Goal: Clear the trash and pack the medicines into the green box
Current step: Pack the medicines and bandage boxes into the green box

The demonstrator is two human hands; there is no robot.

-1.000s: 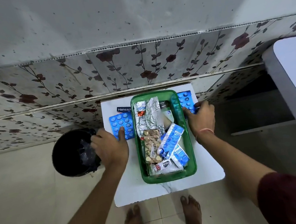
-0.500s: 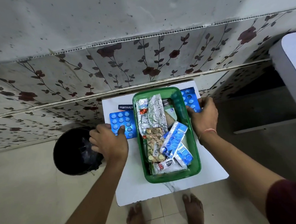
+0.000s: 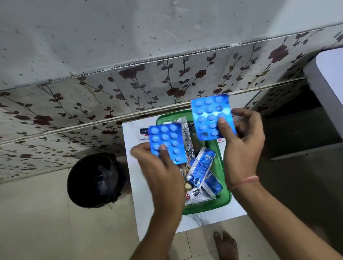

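Observation:
My left hand [image 3: 161, 171] holds a blue blister strip [image 3: 166, 140] lifted above the table's left side, thumb pressed on its front. My right hand [image 3: 242, 143] holds a second blue blister strip [image 3: 211, 115] raised over the far end of the green box [image 3: 220, 167]. The box sits on the small white table [image 3: 138, 193] and holds several medicine strips and sachets, among them blue-and-white packs [image 3: 201, 166] and a silver foil strip [image 3: 187, 141]. My arms hide part of the box.
A white plaster pack [image 3: 143, 134] lies on the table behind the left strip. A black bin with a liner [image 3: 95, 180] stands on the floor left of the table. A tiled wall is behind, a white surface [image 3: 338, 89] at right. My bare foot [image 3: 225, 248] shows below.
Both hands lifted their blue strips off the table, where they lay on either side of the box, and now hold them up in the air facing me.

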